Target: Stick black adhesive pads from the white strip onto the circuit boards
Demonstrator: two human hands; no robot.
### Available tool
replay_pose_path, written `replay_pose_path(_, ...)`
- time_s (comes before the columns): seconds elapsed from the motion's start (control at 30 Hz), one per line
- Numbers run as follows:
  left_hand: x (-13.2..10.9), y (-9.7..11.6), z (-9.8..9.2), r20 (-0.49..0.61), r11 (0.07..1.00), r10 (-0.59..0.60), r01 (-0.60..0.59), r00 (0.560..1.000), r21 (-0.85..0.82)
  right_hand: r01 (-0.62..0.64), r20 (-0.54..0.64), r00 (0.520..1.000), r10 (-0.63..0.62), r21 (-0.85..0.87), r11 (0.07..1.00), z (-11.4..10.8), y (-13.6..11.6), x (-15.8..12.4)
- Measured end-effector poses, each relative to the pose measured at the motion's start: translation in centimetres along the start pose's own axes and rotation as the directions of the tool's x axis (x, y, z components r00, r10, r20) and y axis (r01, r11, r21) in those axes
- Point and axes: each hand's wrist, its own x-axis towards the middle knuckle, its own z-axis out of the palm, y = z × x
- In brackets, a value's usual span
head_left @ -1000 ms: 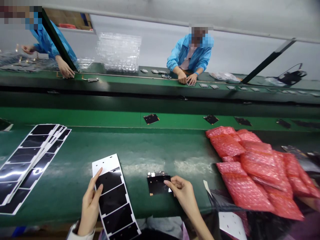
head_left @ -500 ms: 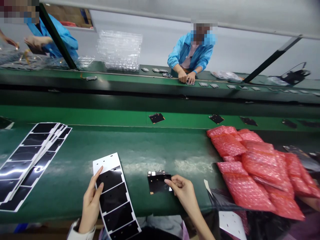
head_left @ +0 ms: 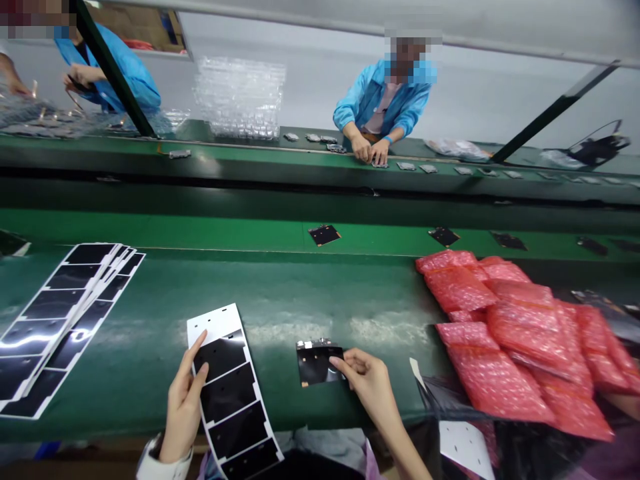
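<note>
My left hand [head_left: 183, 400] clamped on white-backed black film strip [head_left: 231, 398]; my right hand [head_left: 367, 383] pinching black film piece [head_left: 316, 365] on green conveyor belt [head_left: 150, 333].

The right hand [head_left: 367, 390] can pass far over the green belt [head_left: 280, 293], between stacked black sheets [head_left: 65, 320] left and red bubble bags [head_left: 505, 340] right.

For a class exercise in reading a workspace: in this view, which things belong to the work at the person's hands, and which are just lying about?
In the work:
left hand, holding a strip of black sheets on white backing
right hand, pinching a black piece

Lying about:
stacked strips
red bubble bags
clear plastic trays
</note>
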Motion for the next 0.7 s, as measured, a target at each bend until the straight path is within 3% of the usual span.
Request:
replay_pose_path(0.27, -0.1, 0.1, 0.0, 0.003, 1.0, 0.016, -0.016, 1.0, 0.012, 0.015, -0.012, 1.0, -0.015, -0.029, 0.999, 0.1, 0.3, 0.1)
replay_pose_path(0.53, -0.2, 0.0, -0.2, 0.0, 1.0, 0.009, -0.009, 1.0, 0.004, 0.062, -0.038, 0.997, -0.068, -0.148, 0.987, 0.2, -0.9, 0.0)
replay_pose_path(0.63, -0.2, 0.1, -0.1, -0.004, 1.0, -0.012, 0.012, 1.0, -0.006, 0.058, 0.019, 0.998, -0.055, -0.266, 0.962, 0.0, -2.2, 0.6)
replay_pose_path(0.7, -0.3, 0.2, -0.1, -0.001, 1.0, -0.024, 0.024, 1.0, -0.015, 0.023, 0.114, 0.993, 0.019, -0.363, 0.931, -0.5, -3.4, 1.5)
